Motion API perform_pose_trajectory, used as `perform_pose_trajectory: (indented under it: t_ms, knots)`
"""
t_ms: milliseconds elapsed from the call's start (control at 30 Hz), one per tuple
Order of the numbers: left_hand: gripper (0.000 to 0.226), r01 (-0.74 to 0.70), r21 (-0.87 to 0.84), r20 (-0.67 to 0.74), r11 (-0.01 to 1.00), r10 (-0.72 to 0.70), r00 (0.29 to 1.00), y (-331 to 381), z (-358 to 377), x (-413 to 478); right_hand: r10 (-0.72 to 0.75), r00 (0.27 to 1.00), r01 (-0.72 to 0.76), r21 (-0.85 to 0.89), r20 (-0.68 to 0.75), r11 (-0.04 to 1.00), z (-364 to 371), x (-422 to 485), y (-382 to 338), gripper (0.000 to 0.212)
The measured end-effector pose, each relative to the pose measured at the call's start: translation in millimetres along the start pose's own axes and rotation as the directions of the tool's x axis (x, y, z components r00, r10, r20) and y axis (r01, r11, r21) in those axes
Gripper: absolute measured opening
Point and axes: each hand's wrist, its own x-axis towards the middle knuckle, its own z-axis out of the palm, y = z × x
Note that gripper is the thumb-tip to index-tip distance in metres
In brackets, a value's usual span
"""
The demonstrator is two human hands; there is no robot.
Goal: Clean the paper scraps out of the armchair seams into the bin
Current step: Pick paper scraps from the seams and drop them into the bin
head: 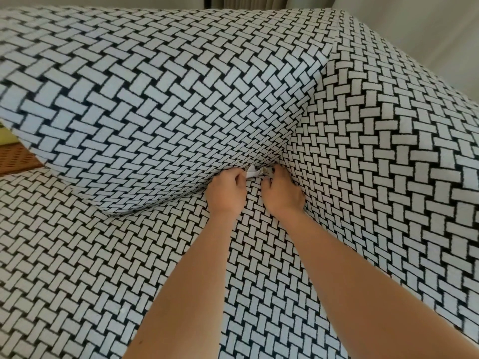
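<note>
My left hand (226,189) pinches a paper scrap (252,173) at the seam (292,137), my right hand (283,193) curls at its 3 o'clock, grip unclear, the cushion (155,99) crowding from 11 o'clock.

A pale curtain (254,0) and a wall (420,29) stand behind.

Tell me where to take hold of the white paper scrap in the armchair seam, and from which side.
Pinch the paper scrap by its exposed near edge, coming in from the seat side. Its far part looks tucked into the seam, so that edge is probably the only hold.
</note>
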Motion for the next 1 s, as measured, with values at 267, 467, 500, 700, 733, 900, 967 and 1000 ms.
perform_pose_trajectory:
  t_ms: [267,467,500,700,733,900,967,1000]
  knots:
    - [0.024,-0.008,0.020,-0.015,1.000,0.009,1.000,0,1,0,-0.103,0.970,0.110,0.019,-0.220,0.994,10,-8,5,0.028]
    - [0.021,-0.007,-0.102,-0.029,0.995,0.004,1.000,-7,-11,-11,-0.208,0.944,0.191,-0.088,-0.257,0.978,8,-15,1,0.026]
    - [0.020,-0.012,-0.102,-0.027,0.995,0.009,1.000,-9,-16,-18,-0.212,0.948,0.187,-0.124,-0.239,0.974,6,-17,-1,0.025]
    - [0.024,0.010,-0.147,0.022,0.989,-0.007,1.000,-29,-48,-71,-0.200,0.980,0.197,-0.334,0.026,0.922,-15,-38,-7,0.017]
    - [0.026,0.037,-0.149,0.038,0.988,-0.032,0.999,-32,-53,-77,-0.193,0.979,0.202,-0.343,0.060,0.918,-17,-44,-6,0.019]
    - [0.027,0.086,-0.071,0.119,0.994,-0.077,0.990,-39,-85,-110,-0.156,0.973,0.206,-0.338,0.167,0.919,-26,-79,-5,0.026]
    - [0.026,0.111,-0.037,0.158,0.993,-0.104,0.982,-43,-100,-121,-0.162,0.958,0.203,-0.160,0.237,0.966,-31,-92,-5,0.029]
    - [0.026,0.133,-0.023,0.183,0.991,-0.127,0.975,-46,-109,-127,-0.169,0.947,0.190,-0.051,0.272,0.981,-34,-99,-7,0.033]
